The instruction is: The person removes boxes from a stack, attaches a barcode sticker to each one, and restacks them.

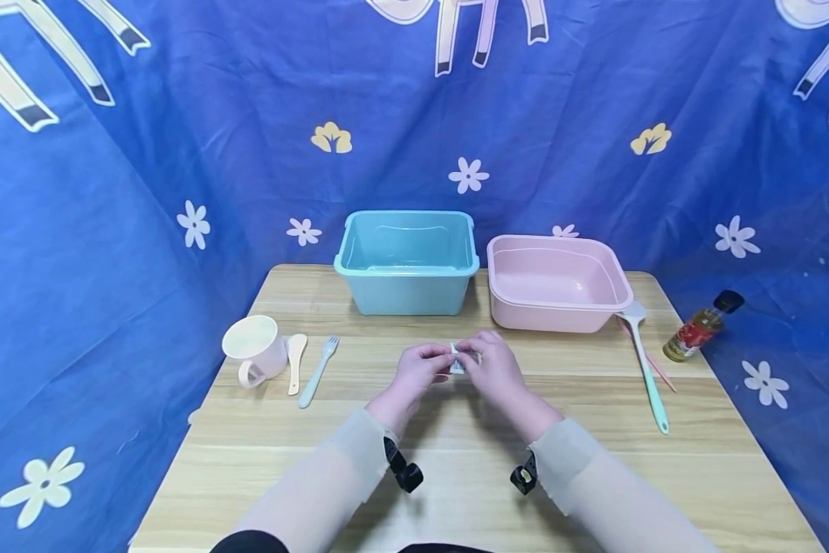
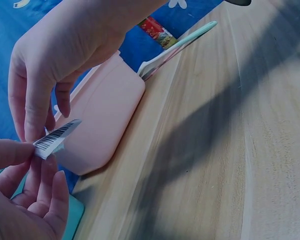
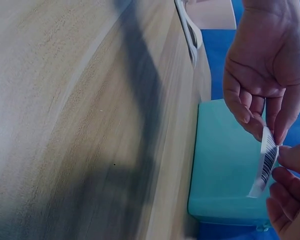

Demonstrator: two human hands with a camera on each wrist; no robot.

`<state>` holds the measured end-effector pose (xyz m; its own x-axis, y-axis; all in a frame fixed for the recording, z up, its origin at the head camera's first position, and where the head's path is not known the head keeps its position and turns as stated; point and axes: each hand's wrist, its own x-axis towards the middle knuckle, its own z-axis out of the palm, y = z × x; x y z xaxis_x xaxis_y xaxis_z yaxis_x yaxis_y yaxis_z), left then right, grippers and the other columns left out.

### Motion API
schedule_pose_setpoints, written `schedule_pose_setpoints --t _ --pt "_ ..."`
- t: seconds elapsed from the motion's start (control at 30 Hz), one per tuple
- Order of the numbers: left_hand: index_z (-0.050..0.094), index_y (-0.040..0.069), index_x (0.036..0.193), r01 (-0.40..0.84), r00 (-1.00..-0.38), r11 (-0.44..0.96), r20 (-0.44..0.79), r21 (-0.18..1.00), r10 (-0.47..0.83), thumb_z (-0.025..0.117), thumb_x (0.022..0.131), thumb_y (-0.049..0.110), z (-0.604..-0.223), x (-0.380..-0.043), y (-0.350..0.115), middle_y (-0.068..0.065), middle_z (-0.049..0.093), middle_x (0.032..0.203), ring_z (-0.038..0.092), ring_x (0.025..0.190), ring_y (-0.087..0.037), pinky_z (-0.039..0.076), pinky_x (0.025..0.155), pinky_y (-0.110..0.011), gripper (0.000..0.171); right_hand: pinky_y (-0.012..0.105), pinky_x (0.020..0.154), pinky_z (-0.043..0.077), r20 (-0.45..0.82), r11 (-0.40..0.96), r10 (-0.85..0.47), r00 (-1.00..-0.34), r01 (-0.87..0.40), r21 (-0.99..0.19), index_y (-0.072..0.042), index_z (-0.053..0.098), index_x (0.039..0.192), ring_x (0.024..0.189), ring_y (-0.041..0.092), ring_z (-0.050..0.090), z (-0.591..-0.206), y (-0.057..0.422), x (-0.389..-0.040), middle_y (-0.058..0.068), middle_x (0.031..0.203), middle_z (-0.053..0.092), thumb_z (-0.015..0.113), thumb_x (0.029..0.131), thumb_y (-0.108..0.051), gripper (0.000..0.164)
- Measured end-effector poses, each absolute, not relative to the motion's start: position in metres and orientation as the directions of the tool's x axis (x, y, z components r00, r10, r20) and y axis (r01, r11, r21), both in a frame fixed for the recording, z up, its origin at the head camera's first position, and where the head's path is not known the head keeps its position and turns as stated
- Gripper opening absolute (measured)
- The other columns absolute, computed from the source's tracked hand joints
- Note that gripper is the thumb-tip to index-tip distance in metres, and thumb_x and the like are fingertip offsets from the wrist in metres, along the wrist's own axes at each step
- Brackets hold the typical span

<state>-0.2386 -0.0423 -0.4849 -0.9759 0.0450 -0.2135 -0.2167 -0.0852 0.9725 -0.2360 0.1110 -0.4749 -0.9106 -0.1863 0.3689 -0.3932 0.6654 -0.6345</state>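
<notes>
Both hands hold a small white barcoded label or packet (image 1: 457, 366) between them, raised above the middle of the table. My left hand (image 1: 416, 376) pinches its left side with thumb and fingertips. At the opposite side, the fingertips of my right hand (image 1: 495, 370) pinch it too. Black bars show on its face in the left wrist view, where the barcoded piece (image 2: 57, 138) looks thin and slightly bent. In the right wrist view the same piece (image 3: 266, 162) stands on edge between the two sets of fingertips.
Behind the hands stand a blue basin (image 1: 414, 296) and a pink basin (image 1: 552, 311). To the left are a white mug (image 1: 258, 349), a small spoon (image 1: 295, 365) and a fork (image 1: 319, 372). On the right lie a spatula (image 1: 645, 369), pink chopsticks (image 1: 663, 376) and a tilted-looking bottle (image 1: 698, 334).
</notes>
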Motion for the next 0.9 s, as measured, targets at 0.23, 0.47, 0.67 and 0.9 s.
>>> schedule_pose_setpoints --t 0.23,0.47,0.67,0.9 --pt "0.069 -0.009 0.102 -0.195 -0.98 -0.078 -0.191 0.978 0.06 0.069 0.086 -0.002 -0.488 -0.238 -0.044 -0.007 0.069 0.087 0.067 0.074 -0.017 0.057 0.07 -0.033 0.017 0.037 0.084 0.048 0.381 0.637 -0.209 -0.901 -0.421 -0.646 -0.007 0.077 0.095 0.094 0.02 0.058 -0.477 0.111 -0.236 -0.001 0.091 0.067 0.076 0.085 -0.005 0.01" --pt "0.068 -0.011 0.103 -0.178 -0.982 -0.078 -0.172 0.981 0.079 0.069 0.087 -0.002 -0.49 -0.238 -0.044 -0.006 0.07 0.087 0.065 0.072 -0.015 0.055 0.07 -0.032 0.019 0.036 0.082 0.048 0.39 0.638 -0.206 -0.897 -0.426 -0.642 -0.008 0.076 0.093 0.093 0.018 0.059 -0.478 0.112 -0.237 -0.002 0.091 0.067 0.075 0.087 -0.006 0.006" --pt "0.065 -0.016 0.105 -0.177 -0.979 -0.06 -0.169 0.982 0.115 0.067 0.087 -0.004 -0.477 -0.234 -0.046 -0.006 0.07 0.085 0.061 0.067 -0.011 0.055 0.07 -0.035 0.022 0.037 0.083 0.048 0.39 0.65 -0.2 -0.899 -0.42 -0.634 -0.008 0.075 0.091 0.093 0.019 0.059 -0.478 0.111 -0.237 -0.002 0.09 0.067 0.073 0.089 -0.006 0.004" --pt "0.064 -0.017 0.106 -0.169 -0.98 -0.049 -0.163 0.984 0.111 0.066 0.087 -0.004 -0.455 -0.222 -0.045 -0.007 0.069 0.084 0.062 0.069 -0.011 0.055 0.07 -0.033 0.023 0.038 0.082 0.049 0.403 0.656 -0.19 -0.895 -0.421 -0.626 -0.009 0.072 0.088 0.092 0.02 0.06 -0.477 0.11 -0.237 0.0 0.09 0.065 0.07 0.09 -0.005 0.005"
